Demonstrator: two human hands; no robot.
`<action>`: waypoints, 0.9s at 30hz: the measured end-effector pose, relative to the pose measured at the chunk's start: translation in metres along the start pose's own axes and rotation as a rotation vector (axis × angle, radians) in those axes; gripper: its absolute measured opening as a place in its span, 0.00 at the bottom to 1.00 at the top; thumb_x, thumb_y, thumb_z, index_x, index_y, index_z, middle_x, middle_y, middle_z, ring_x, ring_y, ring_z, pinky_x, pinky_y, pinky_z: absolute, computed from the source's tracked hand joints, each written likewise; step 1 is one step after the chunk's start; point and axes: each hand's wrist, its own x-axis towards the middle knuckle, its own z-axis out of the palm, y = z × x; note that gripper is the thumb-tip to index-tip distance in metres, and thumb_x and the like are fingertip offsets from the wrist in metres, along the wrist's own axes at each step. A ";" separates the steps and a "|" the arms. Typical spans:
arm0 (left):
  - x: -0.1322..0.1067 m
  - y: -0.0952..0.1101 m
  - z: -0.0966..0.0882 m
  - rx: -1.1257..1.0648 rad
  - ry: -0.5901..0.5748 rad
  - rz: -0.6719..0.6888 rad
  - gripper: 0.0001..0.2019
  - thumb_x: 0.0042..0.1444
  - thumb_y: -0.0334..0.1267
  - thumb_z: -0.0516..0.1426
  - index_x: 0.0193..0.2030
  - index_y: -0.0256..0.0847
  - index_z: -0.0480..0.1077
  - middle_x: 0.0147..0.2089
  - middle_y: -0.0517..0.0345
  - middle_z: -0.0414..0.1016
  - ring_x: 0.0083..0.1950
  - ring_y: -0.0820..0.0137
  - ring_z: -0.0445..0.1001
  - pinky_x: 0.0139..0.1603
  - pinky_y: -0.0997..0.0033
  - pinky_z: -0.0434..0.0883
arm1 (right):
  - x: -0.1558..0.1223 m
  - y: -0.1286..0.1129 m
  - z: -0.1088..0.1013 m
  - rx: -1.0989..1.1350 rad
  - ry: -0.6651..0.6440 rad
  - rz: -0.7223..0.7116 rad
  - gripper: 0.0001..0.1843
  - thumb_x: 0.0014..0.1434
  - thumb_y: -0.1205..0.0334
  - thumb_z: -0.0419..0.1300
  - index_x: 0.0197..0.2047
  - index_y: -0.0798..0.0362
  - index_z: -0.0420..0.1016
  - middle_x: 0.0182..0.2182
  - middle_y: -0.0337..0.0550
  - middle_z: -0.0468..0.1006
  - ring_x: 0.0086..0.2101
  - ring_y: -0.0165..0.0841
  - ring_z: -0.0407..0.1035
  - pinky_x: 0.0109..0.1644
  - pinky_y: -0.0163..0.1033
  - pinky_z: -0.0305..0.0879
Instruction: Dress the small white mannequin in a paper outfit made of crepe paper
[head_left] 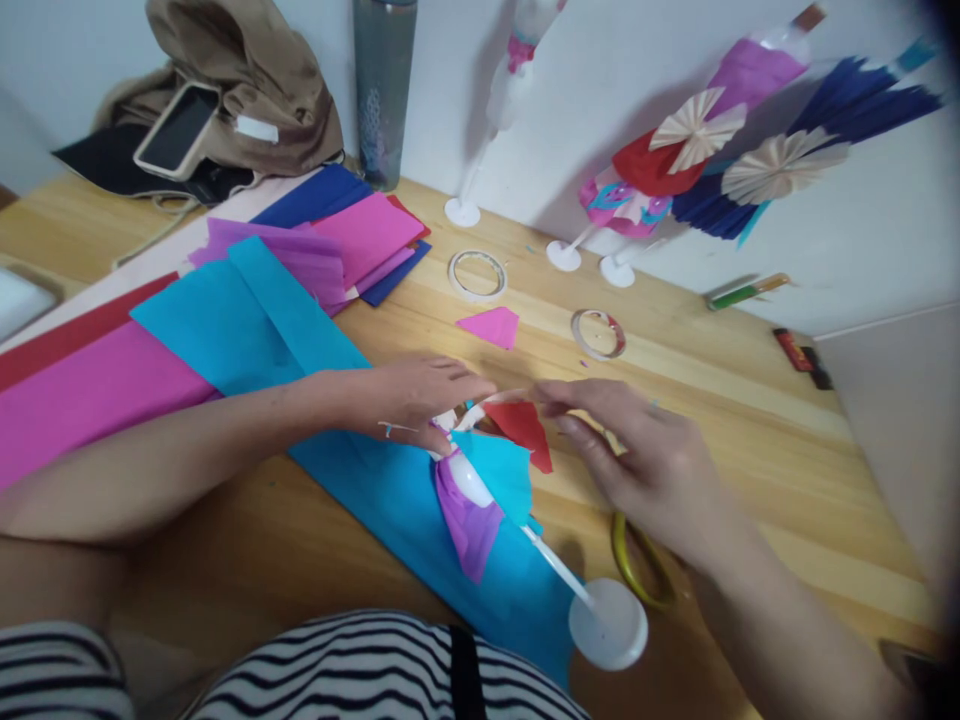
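My left hand point(409, 398) is closed around the upper part of a small white figure on a stand point(474, 482). Purple paper point(469, 530) and blue paper point(499, 465) hang from the figure like a skirt. Its thin rod ends in a round white base point(607, 625), tilted toward me. My right hand point(637, 430) pinches the end of a whitish strip of tape point(510, 397), which stretches across to the figure beside my left fingers. A red paper scrap point(525, 430) lies behind the figure. What my left fingertips press on is partly hidden.
Blue paper point(420, 530) lies under the figure, with more coloured sheets point(367, 240) at the left. Two tape rolls point(478, 276) point(598, 334), a pink scrap point(495, 327) and yellow-handled scissors point(637, 570) are on the table. Dressed figures point(637, 185), a bottle point(384, 95) and a phone point(178, 130) are behind.
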 end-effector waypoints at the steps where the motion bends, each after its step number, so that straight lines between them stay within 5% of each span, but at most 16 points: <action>1: 0.000 -0.001 0.000 0.012 -0.012 0.016 0.31 0.56 0.41 0.68 0.64 0.38 0.66 0.61 0.45 0.75 0.63 0.54 0.72 0.60 0.60 0.70 | -0.002 0.007 -0.002 -0.024 0.005 0.017 0.14 0.69 0.71 0.55 0.54 0.48 0.74 0.40 0.47 0.84 0.40 0.39 0.80 0.45 0.46 0.77; 4: 0.000 -0.002 0.001 0.035 -0.049 0.007 0.30 0.57 0.42 0.67 0.64 0.37 0.65 0.62 0.44 0.74 0.64 0.53 0.70 0.61 0.59 0.68 | -0.011 0.022 0.000 -0.053 -0.096 0.022 0.08 0.68 0.69 0.56 0.46 0.51 0.76 0.37 0.48 0.83 0.36 0.41 0.79 0.39 0.46 0.76; 11: -0.001 0.000 -0.001 0.007 -0.041 0.032 0.33 0.60 0.43 0.65 0.69 0.39 0.61 0.61 0.46 0.74 0.63 0.54 0.71 0.60 0.60 0.67 | -0.029 0.023 0.026 -0.203 -0.307 0.020 0.08 0.62 0.65 0.61 0.45 0.54 0.75 0.41 0.53 0.78 0.40 0.45 0.74 0.40 0.49 0.75; 19: 0.001 0.001 -0.002 0.002 -0.065 -0.003 0.34 0.58 0.42 0.66 0.68 0.39 0.60 0.62 0.45 0.74 0.65 0.54 0.70 0.62 0.58 0.66 | -0.024 0.023 0.029 -0.174 -0.244 0.075 0.09 0.64 0.70 0.55 0.38 0.52 0.76 0.37 0.49 0.81 0.35 0.39 0.76 0.36 0.42 0.72; 27: -0.001 0.005 -0.005 0.010 -0.072 -0.028 0.33 0.59 0.40 0.66 0.68 0.33 0.60 0.66 0.39 0.70 0.67 0.53 0.68 0.66 0.57 0.65 | -0.015 0.022 0.017 -0.077 -0.009 0.188 0.09 0.64 0.67 0.56 0.36 0.52 0.77 0.24 0.40 0.79 0.23 0.34 0.73 0.26 0.38 0.66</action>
